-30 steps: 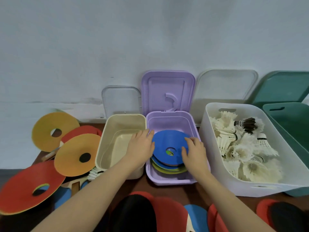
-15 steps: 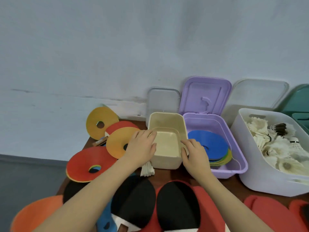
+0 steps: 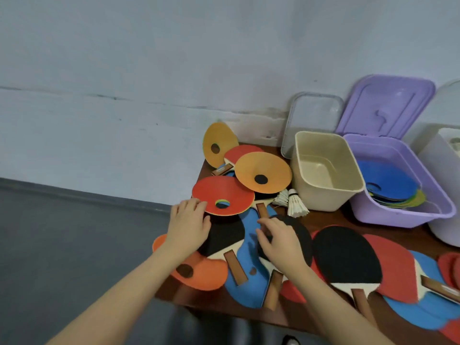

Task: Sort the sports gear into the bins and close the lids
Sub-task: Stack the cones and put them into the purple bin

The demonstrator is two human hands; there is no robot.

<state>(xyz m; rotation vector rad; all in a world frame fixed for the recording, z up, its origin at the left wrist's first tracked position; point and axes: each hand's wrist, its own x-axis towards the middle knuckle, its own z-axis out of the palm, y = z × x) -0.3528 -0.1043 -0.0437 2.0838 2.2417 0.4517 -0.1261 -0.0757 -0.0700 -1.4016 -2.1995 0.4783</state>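
Left hand (image 3: 188, 225), fingers relaxed and holding nothing, touches the red disc (image 3: 222, 195) at the table's left edge; right hand (image 3: 278, 241), loosely curled, rests on a black paddle (image 3: 296, 235), farther from the disc

The right edge is cutting off the white bin (image 3: 445, 185), so its contents are staying out of sight. The paddles (image 3: 423, 290) at the lower right are running off the frame. The left hand (image 3: 189, 226) is covering part of a black paddle (image 3: 225, 236); the right hand (image 3: 280, 241) is hiding part of another. The discs (image 3: 388, 185) stacked in the purple bin (image 3: 398, 215) are overlapping, too many to count. Whether either hand is gripping anything is staying unclear.
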